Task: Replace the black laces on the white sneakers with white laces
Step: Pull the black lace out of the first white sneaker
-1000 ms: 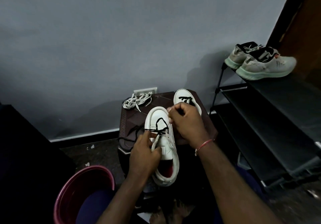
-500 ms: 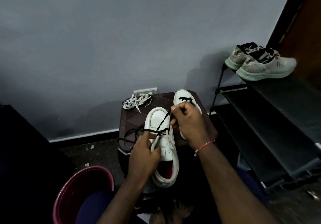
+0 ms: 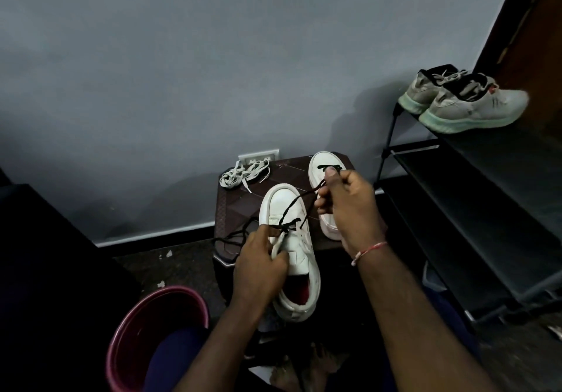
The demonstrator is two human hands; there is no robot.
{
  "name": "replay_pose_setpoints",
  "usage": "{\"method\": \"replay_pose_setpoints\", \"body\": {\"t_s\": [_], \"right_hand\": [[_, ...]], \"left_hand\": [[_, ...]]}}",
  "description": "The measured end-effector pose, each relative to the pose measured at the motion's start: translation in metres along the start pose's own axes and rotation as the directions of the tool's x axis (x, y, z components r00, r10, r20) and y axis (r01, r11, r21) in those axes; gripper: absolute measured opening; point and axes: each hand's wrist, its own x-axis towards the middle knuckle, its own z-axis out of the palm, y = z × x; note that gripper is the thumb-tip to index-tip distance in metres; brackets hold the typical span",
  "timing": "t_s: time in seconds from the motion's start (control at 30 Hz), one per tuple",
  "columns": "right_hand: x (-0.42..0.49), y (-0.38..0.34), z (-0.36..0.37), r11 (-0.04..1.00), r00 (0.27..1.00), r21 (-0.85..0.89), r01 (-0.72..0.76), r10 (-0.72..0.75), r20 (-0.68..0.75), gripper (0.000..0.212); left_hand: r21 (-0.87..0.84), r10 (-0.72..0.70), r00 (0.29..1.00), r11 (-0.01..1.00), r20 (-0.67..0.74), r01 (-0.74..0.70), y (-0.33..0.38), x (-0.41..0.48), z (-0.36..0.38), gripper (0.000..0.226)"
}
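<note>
A white sneaker (image 3: 293,239) lies toe-away on a dark brown stool (image 3: 240,200), its heel over the near edge. My left hand (image 3: 260,265) grips its left side near the tongue. My right hand (image 3: 349,206) pinches the black lace (image 3: 292,209), drawn taut up and to the right from the lowest eyelets. Loose black lace trails left over the stool's edge. The second white sneaker (image 3: 322,166), still with black lace, stands behind my right hand and is partly hidden by it. A bundle of white laces (image 3: 243,174) lies at the stool's back left corner.
A dark shoe rack (image 3: 474,197) stands to the right with a pair of grey running shoes (image 3: 462,102) on its top shelf. A maroon bucket (image 3: 152,330) sits on the floor at lower left. A grey wall with a socket (image 3: 258,156) is behind the stool.
My right hand has moved up and to the right, pulling the black lace out longer from the near sneaker. My left hand has kept its hold on the shoe.
</note>
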Motion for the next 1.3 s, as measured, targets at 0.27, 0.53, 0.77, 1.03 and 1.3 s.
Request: {"method": "replay_pose_setpoints", "body": {"t_s": [0.27,0.53,0.77,1.03,1.3], "right_hand": [[-0.010,0.043,-0.010,0.684,0.971,-0.721,0.115,0.076,0.227,0.015],[0.002,0.015,-0.005,0.963,0.998,-0.268,0.026,-0.009,0.063,0.015],[-0.011,0.038,-0.009,0.701,0.972,-0.689,0.184,-0.027,0.232,0.025],[-0.006,-0.014,0.004,0.996,0.994,-0.053,0.068,-0.063,0.085,0.009],[-0.017,0.045,-0.012,0.697,0.980,-0.702,0.144,-0.003,0.198,0.017]], "left_hand": [[0.006,0.013,1.000,1.000,-0.002,-0.013,0.001,-0.001,0.002,0.018],[-0.021,0.006,1.000,1.000,-0.011,-0.006,-0.001,0.001,0.002,0.024],[-0.022,-0.004,1.000,1.000,-0.009,0.004,0.001,0.000,0.002,0.021],[-0.025,-0.027,1.000,0.999,0.008,0.027,0.001,0.001,0.000,0.029],[-0.027,-0.027,1.000,0.999,0.007,0.027,0.003,0.000,0.000,0.023]]}}
